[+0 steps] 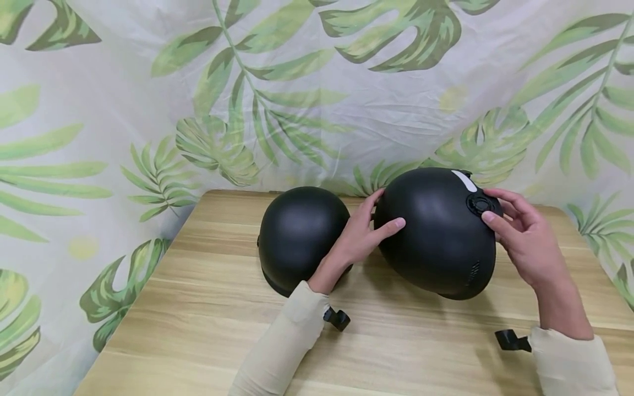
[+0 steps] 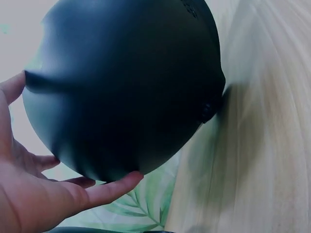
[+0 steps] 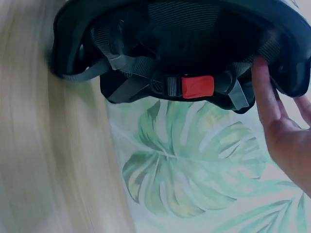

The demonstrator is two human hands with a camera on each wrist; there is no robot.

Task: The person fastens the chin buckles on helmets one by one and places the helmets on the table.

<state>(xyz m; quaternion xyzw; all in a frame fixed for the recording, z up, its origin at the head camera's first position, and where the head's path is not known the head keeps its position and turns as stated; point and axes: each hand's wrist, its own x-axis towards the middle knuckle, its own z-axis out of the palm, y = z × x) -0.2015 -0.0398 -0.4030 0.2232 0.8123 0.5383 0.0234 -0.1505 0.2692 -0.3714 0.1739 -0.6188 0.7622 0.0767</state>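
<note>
A black helmet (image 1: 436, 236) is raised over the table, tilted, between both hands. My left hand (image 1: 364, 234) rests on its rounded crown, fingers and thumb spread along the shell (image 2: 121, 97). With my right hand (image 1: 532, 242) I grip the rim at the end with a round dial (image 1: 480, 204) and a white strip (image 1: 464, 180); the thumb lies outside by the dial, fingers at the rim's inner side. The right wrist view looks into the underside, where chin straps (image 3: 136, 65) meet at a red buckle (image 3: 198, 87).
A second black helmet (image 1: 302, 236) sits crown up on the wooden table (image 1: 208, 324), left of the held one and partly behind my left wrist. Behind the table hangs a leaf-patterned cloth (image 1: 307, 93). Small black pieces (image 1: 338, 319) stick out beside both sleeves.
</note>
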